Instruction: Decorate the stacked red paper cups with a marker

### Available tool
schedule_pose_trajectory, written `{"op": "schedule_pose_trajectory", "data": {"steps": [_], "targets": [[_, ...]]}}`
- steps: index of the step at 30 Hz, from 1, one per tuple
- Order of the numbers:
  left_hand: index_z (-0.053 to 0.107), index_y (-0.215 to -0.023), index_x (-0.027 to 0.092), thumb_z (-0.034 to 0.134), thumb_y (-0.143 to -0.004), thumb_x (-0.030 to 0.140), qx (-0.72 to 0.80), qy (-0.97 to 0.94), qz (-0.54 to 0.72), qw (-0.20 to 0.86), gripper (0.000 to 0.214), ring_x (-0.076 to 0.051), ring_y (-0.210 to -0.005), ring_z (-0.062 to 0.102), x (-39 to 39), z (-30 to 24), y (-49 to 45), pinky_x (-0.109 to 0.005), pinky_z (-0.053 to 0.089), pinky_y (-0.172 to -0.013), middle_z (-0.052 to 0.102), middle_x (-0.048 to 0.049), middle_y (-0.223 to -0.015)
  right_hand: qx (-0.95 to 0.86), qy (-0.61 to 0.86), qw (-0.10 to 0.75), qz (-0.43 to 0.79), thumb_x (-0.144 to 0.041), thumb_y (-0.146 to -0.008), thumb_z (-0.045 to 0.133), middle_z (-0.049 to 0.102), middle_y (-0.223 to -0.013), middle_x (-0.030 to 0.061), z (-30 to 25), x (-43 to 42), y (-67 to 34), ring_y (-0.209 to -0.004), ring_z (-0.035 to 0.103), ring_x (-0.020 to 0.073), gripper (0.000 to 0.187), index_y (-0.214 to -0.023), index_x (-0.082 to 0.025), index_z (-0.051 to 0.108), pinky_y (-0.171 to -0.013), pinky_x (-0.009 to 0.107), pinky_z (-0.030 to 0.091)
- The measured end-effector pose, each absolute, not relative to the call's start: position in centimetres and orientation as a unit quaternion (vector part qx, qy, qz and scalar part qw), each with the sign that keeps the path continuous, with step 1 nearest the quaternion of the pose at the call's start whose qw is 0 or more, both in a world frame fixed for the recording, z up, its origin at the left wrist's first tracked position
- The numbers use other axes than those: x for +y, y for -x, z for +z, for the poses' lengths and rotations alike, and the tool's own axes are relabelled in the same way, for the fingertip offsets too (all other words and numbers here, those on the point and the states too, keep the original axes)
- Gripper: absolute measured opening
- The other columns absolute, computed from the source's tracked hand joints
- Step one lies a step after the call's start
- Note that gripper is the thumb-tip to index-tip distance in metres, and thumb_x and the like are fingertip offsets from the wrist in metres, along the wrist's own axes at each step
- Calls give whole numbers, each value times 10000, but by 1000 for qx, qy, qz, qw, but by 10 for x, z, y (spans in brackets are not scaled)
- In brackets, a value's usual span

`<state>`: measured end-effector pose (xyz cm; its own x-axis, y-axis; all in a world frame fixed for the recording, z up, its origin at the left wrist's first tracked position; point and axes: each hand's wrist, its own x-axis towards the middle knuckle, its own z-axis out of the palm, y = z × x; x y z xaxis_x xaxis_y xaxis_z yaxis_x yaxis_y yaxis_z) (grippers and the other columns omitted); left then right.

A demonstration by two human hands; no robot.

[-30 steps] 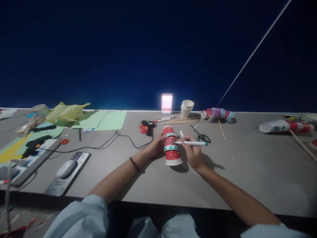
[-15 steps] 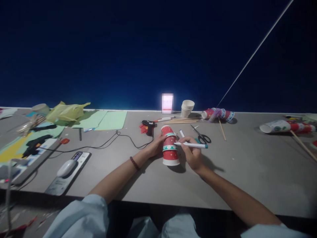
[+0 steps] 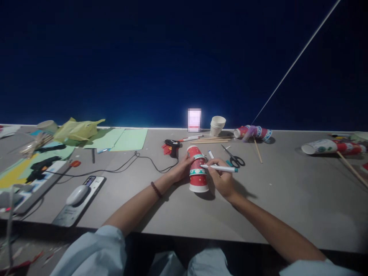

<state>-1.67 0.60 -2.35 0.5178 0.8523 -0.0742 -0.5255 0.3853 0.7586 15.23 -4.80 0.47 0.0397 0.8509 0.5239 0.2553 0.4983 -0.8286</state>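
A stack of red paper cups [image 3: 198,181] with white-and-teal bands lies tilted on the table in front of me. My left hand [image 3: 183,168] is closed around its left side, some fingers hidden behind it. In my right hand [image 3: 223,180] I grip a white marker pen [image 3: 220,168] with a teal end, its tip at the middle cup. Just beyond this hand lie a second pen [image 3: 211,154], partly hidden, and black-handled scissors [image 3: 236,160].
A hot glue gun [image 3: 172,147] rests behind the cups, its cord running left to a power strip [image 3: 43,186]. White paper cups [image 3: 217,125], wooden sticks [image 3: 209,141] and a decorated cup piece [image 3: 258,133] stand or lie at the back. A phone [image 3: 93,188] is at left.
My right hand has shifted the marker pen slightly left, so its tip sits further over the middle cup. The left hand and the cups have hardly moved.
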Motion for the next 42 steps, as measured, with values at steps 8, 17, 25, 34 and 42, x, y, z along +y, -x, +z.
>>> {"op": "schedule_pose_trajectory", "data": {"steps": [8, 17, 25, 34, 42], "targets": [[569, -1193, 176, 767, -766, 365, 242, -347, 437, 794, 507, -241, -957, 675, 6, -24, 17, -416, 468, -941, 697, -110, -1076, -645, 439, 571, 256, -236, -849, 551, 617, -748, -6, 4, -47, -153, -683, 571, 154, 67, -798, -214, 589, -653, 275, 468], [577, -1160, 165, 771, -763, 367, 235, -345, 436, 797, 486, -237, -931, 686, 4, -19, 15, -402, 491, -909, 707, -115, -1062, -645, 413, 578, 280, -209, -833, 551, 634, -761, 5, 3, -49, -154, -735, 611, 173, 56, -790, -216, 586, -703, 295, 487], [578, -1161, 168, 774, -759, 375, 232, -348, 436, 797, 493, -239, -932, 685, 3, -18, 15, -416, 484, -924, 706, -115, -1069, -647, 405, 580, 284, -221, -843, 546, 627, -759, 5, 4, -50, -154, -727, 609, 170, 63, -795, -216, 587, -697, 292, 488], [582, -1172, 165, 768, -766, 368, 234, -349, 436, 796, 490, -239, -947, 681, 5, -22, 16, -407, 476, -932, 704, -119, -1074, -638, 423, 578, 283, -227, -837, 555, 635, -773, 7, 1, -49, -154, -725, 610, 172, 50, -806, -214, 593, -693, 298, 490], [583, -1172, 163, 749, -786, 367, 232, -351, 430, 799, 467, -251, -961, 687, 2, -16, 16, -423, 478, -946, 705, -124, -1085, -633, 411, 583, 301, -215, -826, 546, 639, -751, 15, 4, -50, -154, -739, 609, 183, 71, -765, -221, 581, -700, 307, 490]]}}
